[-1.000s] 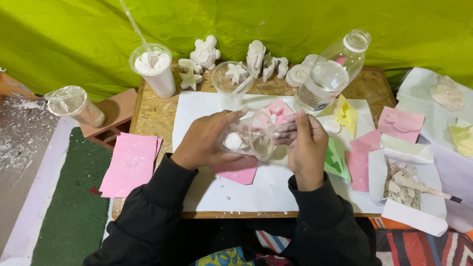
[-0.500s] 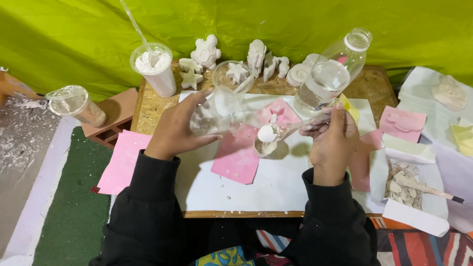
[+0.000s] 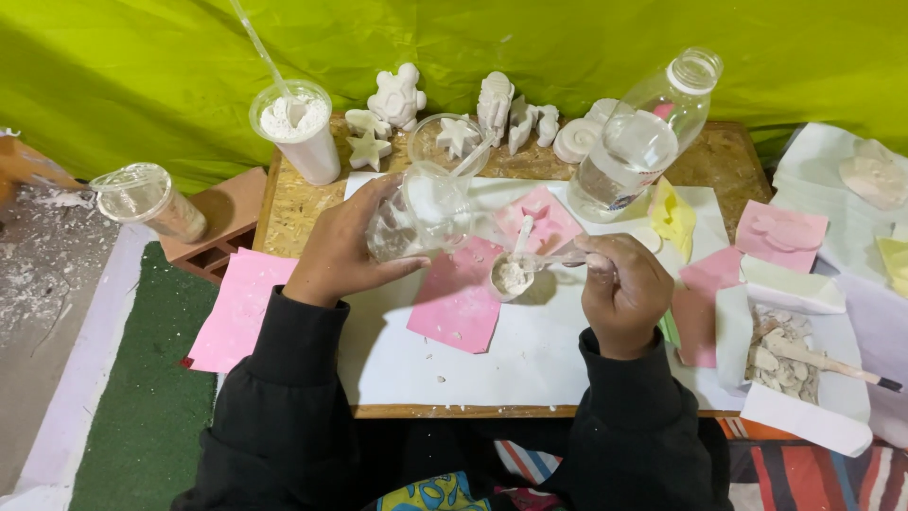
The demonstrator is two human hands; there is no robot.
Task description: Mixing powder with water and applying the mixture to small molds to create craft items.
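My left hand (image 3: 342, 254) grips a clear plastic cup (image 3: 416, 213), tilted on its side above the table, with white paste smeared inside. My right hand (image 3: 624, 291) pinches the handle of a small clear spoon (image 3: 512, 275) whose bowl holds white plaster paste. The spoon hovers just right of the cup's mouth, over the edge of a pink sheet (image 3: 459, 305). A thin white strand rises from the spoon's bowl. Behind the spoon lies a pink mould (image 3: 547, 220) with a star shape in it. All this is above a white paper sheet (image 3: 530, 355) on the wooden table (image 3: 284, 213).
At the back stand a cup of white powder with a straw (image 3: 298, 132), a clear water bottle (image 3: 636, 142), a clear bowl holding a star (image 3: 454, 137) and several white plaster figures (image 3: 397, 95). Pink and yellow moulds (image 3: 780, 232) and a tray of plaster bits (image 3: 780, 355) lie at the right.
My hands have parted: the left lifted the cup up and leftward and tilted it, while the right drew back to the right with the filled spoon.
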